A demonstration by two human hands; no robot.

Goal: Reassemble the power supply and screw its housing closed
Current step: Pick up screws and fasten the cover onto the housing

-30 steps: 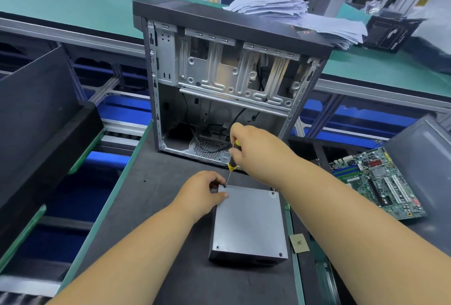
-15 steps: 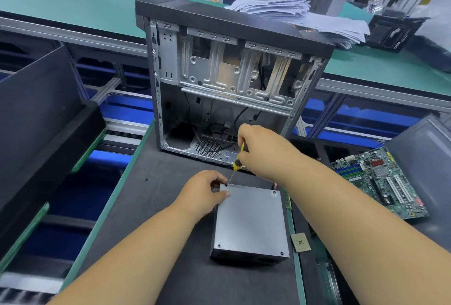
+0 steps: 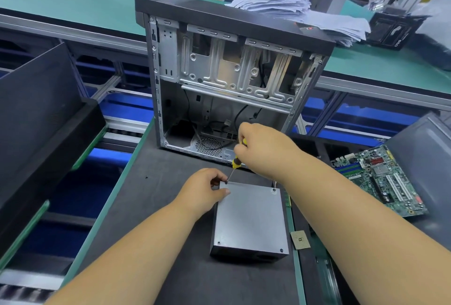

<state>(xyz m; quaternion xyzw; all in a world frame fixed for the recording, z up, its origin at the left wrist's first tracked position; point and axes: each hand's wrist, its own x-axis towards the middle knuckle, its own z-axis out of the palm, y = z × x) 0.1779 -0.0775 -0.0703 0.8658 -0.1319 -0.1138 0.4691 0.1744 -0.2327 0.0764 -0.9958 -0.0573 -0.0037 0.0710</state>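
The grey power supply box [image 3: 249,217] lies flat on the dark mat with its lid up. Screws show in its far right and both near corners. My right hand [image 3: 263,151] grips a yellow-and-black screwdriver [image 3: 236,162], tilted, with the tip on the screw at the box's far left corner. My left hand [image 3: 205,190] holds that same corner, thumb on the lid and fingers curled beside the screwdriver tip.
An open, empty computer case [image 3: 229,80] stands upright just behind the box. A green motherboard [image 3: 380,180] lies to the right, next to a dark side panel [image 3: 424,158]. A small gold chip [image 3: 300,239] sits right of the box. A black tray [image 3: 36,129] stands on the left.
The screwdriver and my right hand have shifted only slightly at the far left corner screw. The left hand and the box stay where they were.
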